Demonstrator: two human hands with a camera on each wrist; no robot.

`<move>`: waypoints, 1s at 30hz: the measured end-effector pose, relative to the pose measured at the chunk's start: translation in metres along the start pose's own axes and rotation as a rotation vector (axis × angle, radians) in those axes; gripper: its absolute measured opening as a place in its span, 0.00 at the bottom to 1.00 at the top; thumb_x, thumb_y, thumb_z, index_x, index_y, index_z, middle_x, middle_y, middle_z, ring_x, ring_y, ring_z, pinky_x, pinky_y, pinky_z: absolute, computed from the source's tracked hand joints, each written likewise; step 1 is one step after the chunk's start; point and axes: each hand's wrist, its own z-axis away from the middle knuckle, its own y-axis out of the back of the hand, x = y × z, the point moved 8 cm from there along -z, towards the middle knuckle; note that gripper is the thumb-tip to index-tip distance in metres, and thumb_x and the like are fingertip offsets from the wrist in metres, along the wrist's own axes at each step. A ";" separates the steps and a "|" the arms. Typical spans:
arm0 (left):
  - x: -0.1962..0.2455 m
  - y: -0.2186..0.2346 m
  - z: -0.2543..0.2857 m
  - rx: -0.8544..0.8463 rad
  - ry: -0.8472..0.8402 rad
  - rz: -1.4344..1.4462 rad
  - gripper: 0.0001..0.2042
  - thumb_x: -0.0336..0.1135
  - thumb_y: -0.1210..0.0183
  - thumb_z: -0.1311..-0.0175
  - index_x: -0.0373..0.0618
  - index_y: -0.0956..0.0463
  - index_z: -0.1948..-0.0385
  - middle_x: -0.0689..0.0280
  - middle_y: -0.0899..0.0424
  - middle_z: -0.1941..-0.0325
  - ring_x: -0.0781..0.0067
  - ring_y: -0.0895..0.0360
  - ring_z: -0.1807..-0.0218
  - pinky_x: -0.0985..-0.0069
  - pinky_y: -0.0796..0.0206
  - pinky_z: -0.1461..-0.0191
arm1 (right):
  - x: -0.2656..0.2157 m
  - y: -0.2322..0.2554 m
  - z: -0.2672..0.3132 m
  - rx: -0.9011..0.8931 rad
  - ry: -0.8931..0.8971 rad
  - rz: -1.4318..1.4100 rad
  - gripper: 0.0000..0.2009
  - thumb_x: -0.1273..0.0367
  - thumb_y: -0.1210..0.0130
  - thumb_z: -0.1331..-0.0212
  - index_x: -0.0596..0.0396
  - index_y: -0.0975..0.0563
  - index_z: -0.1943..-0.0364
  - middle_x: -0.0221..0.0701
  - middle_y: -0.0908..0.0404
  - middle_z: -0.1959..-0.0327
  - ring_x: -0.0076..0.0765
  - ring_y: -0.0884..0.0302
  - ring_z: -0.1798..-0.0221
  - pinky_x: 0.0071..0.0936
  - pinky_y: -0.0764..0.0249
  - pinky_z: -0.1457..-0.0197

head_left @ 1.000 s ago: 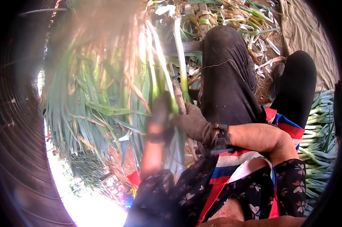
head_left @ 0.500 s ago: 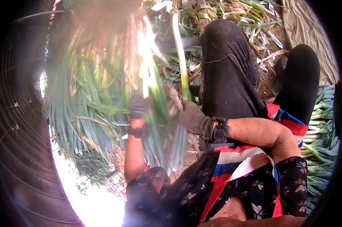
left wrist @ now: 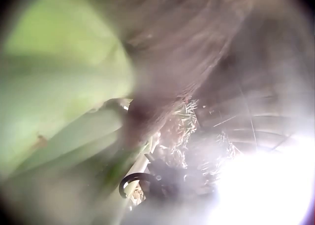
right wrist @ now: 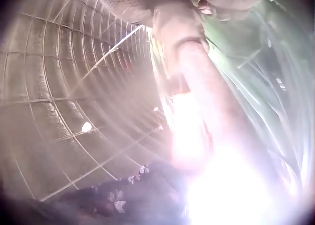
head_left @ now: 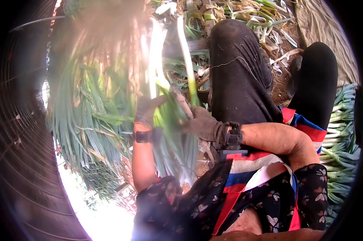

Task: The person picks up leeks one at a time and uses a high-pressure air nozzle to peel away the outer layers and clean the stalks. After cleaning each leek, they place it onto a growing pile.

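In the head view, my gloved left hand (head_left: 146, 110) is at the leek (head_left: 153, 60), whose white stalk runs down to it. Its thumb stands out to the right across the green part. The left wrist view shows the brown glove (left wrist: 167, 53) close beside a broad green leaf (left wrist: 64, 67). My gloved right hand (head_left: 205, 124) grips a thin wooden stick (head_left: 181, 102) and the green tops of leeks, with long leaves hanging below it. Another white leek (head_left: 185, 52) comes down to that hand. In the right wrist view, the stick (right wrist: 211, 92) shows under the gloved fingers, partly washed out by glare.
A large hanging mass of leek leaves (head_left: 85, 120) fills the left. Stripped dry leaves (head_left: 266, 24) litter the ground beyond my knee (head_left: 231, 48). Trimmed leeks (head_left: 338, 148) lie stacked at the right. A ribbed dark wall (head_left: 25, 160) curves along the left edge.
My left hand has dropped and shifted left, away from the right hand, and its thumb has swung out to the right. The stick leans farther left; the right hand stays nearly in place.
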 end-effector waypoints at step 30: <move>-0.055 -0.052 0.091 -0.026 -0.011 0.700 0.25 0.37 0.38 0.51 0.39 0.28 0.49 0.59 0.19 0.67 0.70 0.21 0.72 0.77 0.27 0.70 | -0.053 0.018 -0.067 -0.014 0.355 0.210 0.12 0.67 0.42 0.53 0.64 0.24 0.74 0.32 0.25 0.81 0.28 0.27 0.76 0.27 0.28 0.70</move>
